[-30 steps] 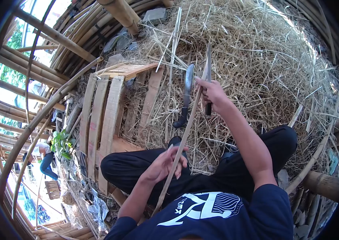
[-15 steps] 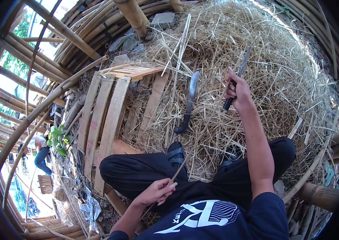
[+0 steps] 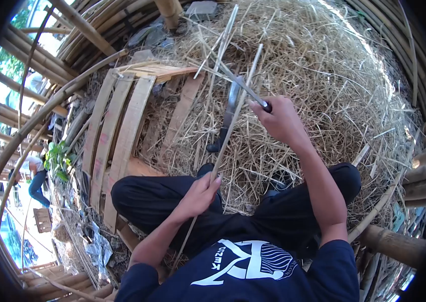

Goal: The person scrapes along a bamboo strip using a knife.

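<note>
My left hand point(image 3: 200, 196) is closed around a long, thin bamboo strip point(image 3: 234, 116), which slants from my lap up and away over the straw. A black-handled knife point(image 3: 256, 97) is gripped in my right hand point(image 3: 279, 121), its blade pointing up and to the left. That blade crosses the strip near its far part; whether they touch is hard to tell. Behind the strip, a machete point(image 3: 228, 116) with a dark handle lies on the straw, partly hidden. Several pale split strips point(image 3: 219, 54) lie beyond it.
Straw-like shavings point(image 3: 323, 85) cover the ground ahead. On the left stands a wooden slatted crate point(image 3: 122, 128). Bamboo poles point(image 3: 84, 27) line the left and back, and a thick bamboo pole point(image 3: 394, 245) lies at right. A person point(image 3: 37, 183) is far off at left.
My right hand has moved left and nearer, turning the knife toward the upper left across the strip; its fingers no longer hold the strip. My left hand has moved up slightly, fingers wrapped tighter.
</note>
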Available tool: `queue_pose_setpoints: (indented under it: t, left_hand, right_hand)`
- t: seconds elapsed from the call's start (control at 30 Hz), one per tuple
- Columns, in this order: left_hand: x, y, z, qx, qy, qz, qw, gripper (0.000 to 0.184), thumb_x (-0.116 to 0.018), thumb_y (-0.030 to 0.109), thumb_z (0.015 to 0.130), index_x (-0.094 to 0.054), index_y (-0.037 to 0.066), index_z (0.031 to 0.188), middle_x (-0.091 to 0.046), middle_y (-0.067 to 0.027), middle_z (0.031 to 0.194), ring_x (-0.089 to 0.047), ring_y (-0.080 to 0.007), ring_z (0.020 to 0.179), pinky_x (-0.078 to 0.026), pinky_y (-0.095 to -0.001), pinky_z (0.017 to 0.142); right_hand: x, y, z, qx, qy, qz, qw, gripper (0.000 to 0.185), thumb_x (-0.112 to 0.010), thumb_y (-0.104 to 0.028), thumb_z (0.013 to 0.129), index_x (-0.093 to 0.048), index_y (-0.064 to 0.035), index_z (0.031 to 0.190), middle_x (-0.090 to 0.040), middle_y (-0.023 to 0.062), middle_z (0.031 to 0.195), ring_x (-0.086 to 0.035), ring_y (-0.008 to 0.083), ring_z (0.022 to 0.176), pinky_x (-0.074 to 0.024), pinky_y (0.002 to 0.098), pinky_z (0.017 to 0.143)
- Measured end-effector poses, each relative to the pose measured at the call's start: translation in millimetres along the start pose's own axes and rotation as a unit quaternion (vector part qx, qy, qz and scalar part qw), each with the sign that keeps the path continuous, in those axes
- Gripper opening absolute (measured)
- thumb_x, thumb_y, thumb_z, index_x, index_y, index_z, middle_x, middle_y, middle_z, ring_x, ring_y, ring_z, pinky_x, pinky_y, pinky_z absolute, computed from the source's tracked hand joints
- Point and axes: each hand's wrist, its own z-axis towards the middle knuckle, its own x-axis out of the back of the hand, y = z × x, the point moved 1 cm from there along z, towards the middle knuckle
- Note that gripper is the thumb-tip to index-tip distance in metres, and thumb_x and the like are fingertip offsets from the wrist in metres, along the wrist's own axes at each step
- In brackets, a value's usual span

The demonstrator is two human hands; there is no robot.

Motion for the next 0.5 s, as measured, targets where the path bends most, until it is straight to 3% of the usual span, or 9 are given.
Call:
queue_pose_setpoints:
  t: [0.07,0.1,0.13,0.17,0.27,0.3,0.37,0.43,0.5]
  left_hand:
    - [-0.3,1.3,17.4,-0.152,0.079,0.072,0.983,0.028,-0.046,0.031,0.100,-0.047,0.006,0.088,-0.042,0.0009,0.060,-0.040,-0.0080,0.048,-0.034,-0.0249,0.045]
    - [-1.8,2.6,21.5,-0.148,0.080,0.065,0.984,0.028,-0.046,0.031,0.100,-0.047,0.006,0.088,-0.042,0.0009,0.060,-0.040,-0.0080,0.048,-0.034,-0.0249,0.045]
    - [-3.1,5.9,26.5,-0.185,0.115,0.093,0.972,0.030,-0.046,0.031,0.099,-0.051,0.002,0.093,-0.049,-0.0064,0.061,-0.048,-0.0174,0.052,-0.038,-0.0322,0.051]
    - [-5.7,8.5,30.5,-0.222,0.148,0.122,0.956,0.034,-0.046,0.031,0.099,-0.054,-0.002,0.097,-0.056,-0.0137,0.062,-0.056,-0.0268,0.056,-0.041,-0.0395,0.056]
    - [-12.0,10.8,37.8,-0.207,0.169,0.138,0.954,0.033,-0.047,0.030,0.098,-0.055,-0.002,0.101,-0.058,-0.0188,0.065,-0.057,-0.0335,0.058,-0.041,-0.0401,0.055]
    - [-12.1,8.5,40.5,-0.211,0.167,0.138,0.953,0.032,-0.047,0.027,0.098,-0.053,-0.003,0.101,-0.058,-0.0231,0.065,-0.058,-0.0411,0.062,-0.042,-0.0456,0.056]
    - [-13.5,1.2,42.3,-0.181,0.185,0.165,0.952,0.030,-0.047,0.026,0.098,-0.053,-0.003,0.102,-0.058,-0.0244,0.067,-0.059,-0.0419,0.065,-0.043,-0.0465,0.058]
    - [-15.2,-3.3,44.9,-0.142,0.197,0.215,0.946,0.026,-0.046,0.022,0.098,-0.051,-0.003,0.101,-0.057,-0.0287,0.068,-0.057,-0.0479,0.070,-0.042,-0.0539,0.058]
    - [-16.0,-10.2,51.3,-0.139,0.201,0.237,0.940,0.025,-0.046,0.021,0.097,-0.051,-0.004,0.100,-0.057,-0.0286,0.067,-0.057,-0.0477,0.067,-0.042,-0.0540,0.057]
  right_hand:
    - [-12.5,4.1,-3.3,0.005,-0.027,-0.022,0.999,0.033,-0.060,-0.029,0.087,-0.066,0.0013,0.077,-0.062,0.0196,0.067,-0.059,0.0357,0.061,-0.0448,0.0457,0.061]
    - [-25.4,17.5,-2.2,0.036,-0.020,-0.050,0.998,0.032,-0.062,-0.027,0.086,-0.064,0.0027,0.074,-0.058,0.0189,0.061,-0.056,0.0333,0.056,-0.0436,0.0444,0.058]
    - [-35.5,28.0,-2.0,0.066,-0.009,-0.079,0.995,0.032,-0.063,-0.025,0.085,-0.063,0.0040,0.071,-0.054,0.0181,0.055,-0.053,0.0309,0.050,-0.0424,0.0432,0.056]
    - [-43.9,36.1,-3.1,0.068,-0.019,-0.090,0.993,0.024,-0.062,-0.020,0.082,-0.066,0.0027,0.075,-0.058,0.0223,0.061,-0.059,0.0379,0.060,-0.0465,0.0455,0.063]
    - [-78.7,60.9,-7.1,0.056,-0.047,-0.100,0.992,0.024,-0.060,-0.019,0.079,-0.067,0.0042,0.077,-0.062,0.0249,0.069,-0.063,0.0402,0.072,-0.0492,0.0456,0.072]
    - [-88.6,63.4,-7.7,0.057,-0.052,-0.097,0.992,0.024,-0.060,-0.019,0.079,-0.067,0.0042,0.077,-0.062,0.0249,0.069,-0.063,0.0402,0.072,-0.0492,0.0456,0.072]
    - [-107.1,69.3,-13.1,0.025,-0.084,-0.112,0.990,0.025,-0.059,-0.018,0.074,-0.066,0.0061,0.073,-0.065,0.0253,0.076,-0.064,0.0405,0.075,-0.0518,0.0463,0.073]
    - [-116.7,63.3,-22.0,0.022,-0.105,-0.110,0.988,0.026,-0.059,-0.019,0.073,-0.065,0.0068,0.072,-0.064,0.0266,0.076,-0.065,0.0409,0.074,-0.0521,0.0467,0.073]
    - [-130.3,65.6,-28.6,0.034,-0.152,-0.126,0.980,0.028,-0.060,-0.019,0.071,-0.064,0.0079,0.071,-0.064,0.0278,0.074,-0.065,0.0418,0.073,-0.0536,0.0469,0.072]
